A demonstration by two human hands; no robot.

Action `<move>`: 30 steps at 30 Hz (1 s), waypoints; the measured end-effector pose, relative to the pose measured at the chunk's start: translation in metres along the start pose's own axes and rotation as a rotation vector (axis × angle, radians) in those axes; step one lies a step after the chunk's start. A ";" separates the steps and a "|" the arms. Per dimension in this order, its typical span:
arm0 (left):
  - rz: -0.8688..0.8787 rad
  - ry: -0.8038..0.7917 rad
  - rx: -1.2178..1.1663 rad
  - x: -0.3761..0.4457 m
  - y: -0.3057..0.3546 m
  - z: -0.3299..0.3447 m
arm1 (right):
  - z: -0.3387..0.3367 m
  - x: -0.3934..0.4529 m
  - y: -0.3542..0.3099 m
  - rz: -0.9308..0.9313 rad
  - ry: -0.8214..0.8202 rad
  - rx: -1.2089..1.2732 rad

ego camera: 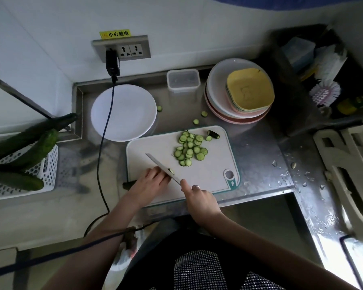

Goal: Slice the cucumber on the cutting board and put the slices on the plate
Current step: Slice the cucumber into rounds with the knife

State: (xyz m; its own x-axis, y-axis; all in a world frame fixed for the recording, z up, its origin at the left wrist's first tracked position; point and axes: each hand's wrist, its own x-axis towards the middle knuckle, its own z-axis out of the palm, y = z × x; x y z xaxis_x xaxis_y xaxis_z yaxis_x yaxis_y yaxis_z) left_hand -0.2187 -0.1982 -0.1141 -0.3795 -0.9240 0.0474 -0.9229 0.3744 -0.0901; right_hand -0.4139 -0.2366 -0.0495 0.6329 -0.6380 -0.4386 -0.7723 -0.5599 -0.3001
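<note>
Right hand is curled round the knife, left hand pins the cucumber; slices are heaped on the cutting board, while nothing lies on the plate.

Warning sticker: you can read four dark Chinese characters, 小心触电, on a yellow strip, with a small round mark at its left end that is too small for you to make out.
Where it stands: you see it stuck on the white wall, touching the top edge of the grey socket panel.
Yellow dish: you can make out a faint raised mark in its middle, but it is too blurred for you to read.
Other writing: you will find none legible elsewhere.
</note>
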 end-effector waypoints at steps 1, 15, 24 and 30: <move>-0.010 -0.025 -0.006 0.000 0.000 0.000 | 0.000 0.001 -0.001 0.007 0.003 0.004; -0.045 0.086 -0.008 0.003 0.006 0.004 | 0.007 0.003 -0.004 0.070 0.018 0.105; -0.069 0.162 -0.013 0.007 0.010 -0.001 | 0.010 0.005 -0.004 0.101 -0.003 0.147; -0.080 0.192 -0.047 0.004 0.006 0.004 | 0.007 0.004 -0.007 0.098 -0.010 0.160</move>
State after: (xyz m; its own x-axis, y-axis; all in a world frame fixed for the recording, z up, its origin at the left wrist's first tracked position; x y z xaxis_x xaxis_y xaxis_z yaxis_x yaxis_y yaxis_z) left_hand -0.2257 -0.1998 -0.1182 -0.3063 -0.9207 0.2418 -0.9509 0.3078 -0.0324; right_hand -0.4066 -0.2318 -0.0551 0.5545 -0.6793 -0.4807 -0.8294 -0.4036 -0.3862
